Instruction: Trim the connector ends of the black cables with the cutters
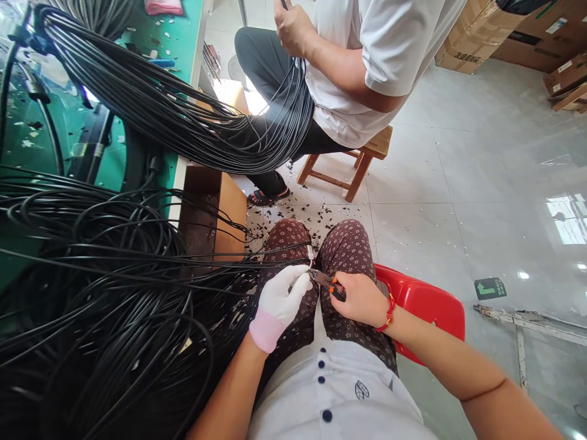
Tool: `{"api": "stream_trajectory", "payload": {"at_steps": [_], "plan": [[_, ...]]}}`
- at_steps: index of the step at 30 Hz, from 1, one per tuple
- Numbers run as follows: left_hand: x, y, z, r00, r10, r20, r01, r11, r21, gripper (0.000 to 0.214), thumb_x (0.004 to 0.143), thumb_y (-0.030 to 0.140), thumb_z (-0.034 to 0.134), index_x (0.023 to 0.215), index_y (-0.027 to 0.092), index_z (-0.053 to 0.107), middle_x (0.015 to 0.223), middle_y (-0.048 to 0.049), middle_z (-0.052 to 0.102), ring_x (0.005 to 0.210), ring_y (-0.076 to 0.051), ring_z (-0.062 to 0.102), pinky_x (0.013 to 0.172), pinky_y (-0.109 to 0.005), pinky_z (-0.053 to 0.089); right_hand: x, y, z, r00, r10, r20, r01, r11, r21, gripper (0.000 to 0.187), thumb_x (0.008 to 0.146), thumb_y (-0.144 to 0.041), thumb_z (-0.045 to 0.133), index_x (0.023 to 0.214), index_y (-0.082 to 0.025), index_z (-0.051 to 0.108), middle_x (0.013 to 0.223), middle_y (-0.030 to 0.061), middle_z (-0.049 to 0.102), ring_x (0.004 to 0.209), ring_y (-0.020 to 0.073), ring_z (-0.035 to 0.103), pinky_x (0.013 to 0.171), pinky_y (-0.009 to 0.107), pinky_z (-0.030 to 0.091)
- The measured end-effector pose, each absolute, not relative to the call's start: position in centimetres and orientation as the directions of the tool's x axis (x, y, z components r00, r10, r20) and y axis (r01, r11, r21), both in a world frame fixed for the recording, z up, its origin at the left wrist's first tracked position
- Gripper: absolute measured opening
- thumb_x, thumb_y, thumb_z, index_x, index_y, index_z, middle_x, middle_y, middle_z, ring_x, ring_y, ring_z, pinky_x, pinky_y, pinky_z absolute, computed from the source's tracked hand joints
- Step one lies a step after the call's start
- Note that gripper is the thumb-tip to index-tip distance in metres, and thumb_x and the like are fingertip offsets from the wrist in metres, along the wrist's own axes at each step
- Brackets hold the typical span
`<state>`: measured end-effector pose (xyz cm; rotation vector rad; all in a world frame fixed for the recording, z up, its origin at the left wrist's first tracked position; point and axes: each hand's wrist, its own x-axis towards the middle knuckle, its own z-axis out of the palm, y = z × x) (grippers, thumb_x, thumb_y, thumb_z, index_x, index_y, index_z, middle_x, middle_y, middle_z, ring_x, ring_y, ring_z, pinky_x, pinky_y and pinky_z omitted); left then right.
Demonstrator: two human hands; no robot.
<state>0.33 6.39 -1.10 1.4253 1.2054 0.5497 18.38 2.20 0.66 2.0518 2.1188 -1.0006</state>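
Observation:
My left hand point(280, 300), in a white glove with a pink cuff, pinches the end of a thin black cable point(257, 264) over my lap. My right hand point(359, 297), bare with a red bracelet, is closed round small cutting pliers point(326, 281) with orange-and-black handles. The plier jaws meet the cable's silver tip point(310, 253) just above my left fingers. The cable runs left into a big heap of black cables point(105, 293).
A green workbench point(151, 55) at left carries another thick cable bundle point(183, 122). A person in a white shirt sits on a wooden stool point(362, 160) ahead, a hand point(293, 27) on those cables. I sit on a red seat point(424, 302). Black scraps litter the floor point(316, 215); cardboard boxes point(477, 36) stand behind.

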Motion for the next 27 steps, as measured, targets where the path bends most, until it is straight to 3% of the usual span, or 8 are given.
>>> {"api": "stream_trajectory", "payload": {"at_steps": [7, 11, 15, 20, 27], "plan": [[0.2, 7.1, -0.2, 0.448, 0.829, -0.336, 0.293, 0.218, 0.931, 0.020, 0.088, 0.028, 0.043, 0.085, 0.017, 0.060, 0.065, 0.0017, 0.061, 0.064, -0.013, 0.057, 0.070, -0.026, 0.047, 18.4, 2.1, 0.3, -0.207, 0.806, -0.554, 0.692, -0.279, -0.666, 0.013, 0.072, -0.020, 0.053, 0.064, -0.019, 0.042, 0.059, -0.0056, 0.046, 0.052, 0.0078, 0.040, 0.051, 0.018, 0.031], [0.2, 7.2, -0.2, 0.428, 0.835, -0.345, 0.254, 0.256, 0.933, 0.019, 0.086, 0.027, 0.045, 0.082, 0.017, 0.060, 0.062, 0.0020, 0.060, 0.061, -0.013, 0.057, 0.066, -0.026, 0.048, 18.4, 1.9, -0.4, -0.260, 0.757, -0.599, 0.568, -0.382, -0.729, 0.007, 0.071, -0.018, 0.053, 0.068, -0.017, 0.047, 0.061, -0.0058, 0.046, 0.056, 0.0079, 0.041, 0.051, 0.017, 0.032], [0.3, 7.0, -0.6, 0.373, 0.854, -0.362, 0.298, 0.259, 0.919, 0.018, 0.083, 0.025, 0.047, 0.082, 0.016, 0.062, 0.062, 0.0015, 0.063, 0.060, -0.013, 0.058, 0.064, -0.025, 0.049, 18.4, 1.9, -0.6, -0.262, 0.782, -0.565, 0.537, -0.369, -0.759, 0.007, 0.069, -0.016, 0.050, 0.066, -0.018, 0.044, 0.061, -0.0061, 0.045, 0.055, 0.0072, 0.038, 0.050, 0.017, 0.030], [0.3, 6.6, -1.3, 0.329, 0.869, -0.369, 0.299, 0.275, 0.914, 0.021, 0.083, 0.030, 0.050, 0.089, 0.016, 0.065, 0.068, 0.0002, 0.067, 0.063, -0.014, 0.062, 0.065, -0.025, 0.050, 18.6, 1.9, 0.4, -0.188, 0.863, -0.469, 0.685, -0.227, -0.692, 0.012, 0.069, -0.018, 0.049, 0.064, -0.020, 0.038, 0.060, -0.0063, 0.042, 0.053, 0.0076, 0.037, 0.051, 0.020, 0.029], [0.3, 6.3, -1.5, 0.326, 0.872, -0.365, 0.287, 0.277, 0.917, 0.027, 0.082, 0.033, 0.055, 0.098, 0.015, 0.068, 0.082, -0.0045, 0.072, 0.074, -0.018, 0.067, 0.075, -0.029, 0.053, 18.4, 2.1, 0.7, -0.132, 0.917, -0.377, 0.903, -0.046, -0.428, 0.014, 0.071, -0.029, 0.051, 0.071, -0.021, 0.041, 0.068, -0.0010, 0.051, 0.062, 0.0132, 0.046, 0.059, 0.025, 0.033]]}}
